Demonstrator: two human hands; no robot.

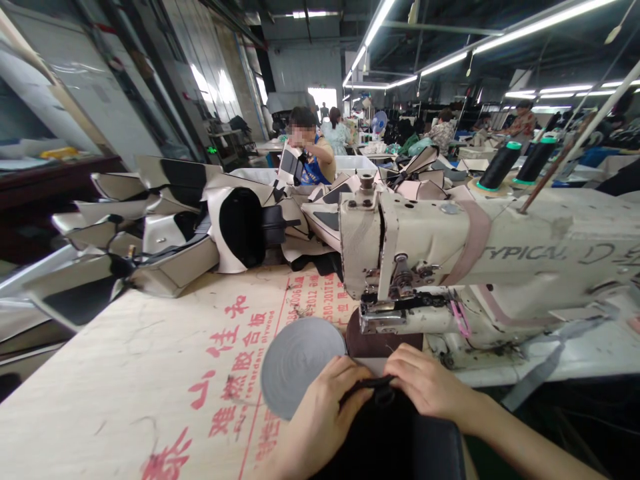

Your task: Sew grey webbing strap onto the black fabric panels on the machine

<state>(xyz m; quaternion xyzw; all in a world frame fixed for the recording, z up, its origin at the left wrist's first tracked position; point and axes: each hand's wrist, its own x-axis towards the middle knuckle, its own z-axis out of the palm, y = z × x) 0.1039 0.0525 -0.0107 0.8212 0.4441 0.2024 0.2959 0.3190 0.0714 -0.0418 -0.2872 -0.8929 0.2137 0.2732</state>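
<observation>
My left hand [333,403] pinches the upper edge of a black fabric piece [385,437], thumb below and fingers on top. On the other side of the same edge, my right hand [425,380] grips it with bent fingers. A dark rolled rim runs between the two hands, with a small black loop under it. The piece hangs low at the bottom of the view, so its lower part is out of sight. Just beyond my hands stands a cream sewing machine [415,240] with a narrow arm. A roll of grey tape [303,363] lies flat beside my left hand.
Beige and black sewn pieces [175,227] are heaped along the far side of the plywood table [200,347]. Black thread cones [500,165] stand behind the machine. A pink clip [460,317] hangs on its arm. A co-worker [313,150] sits beyond the heap.
</observation>
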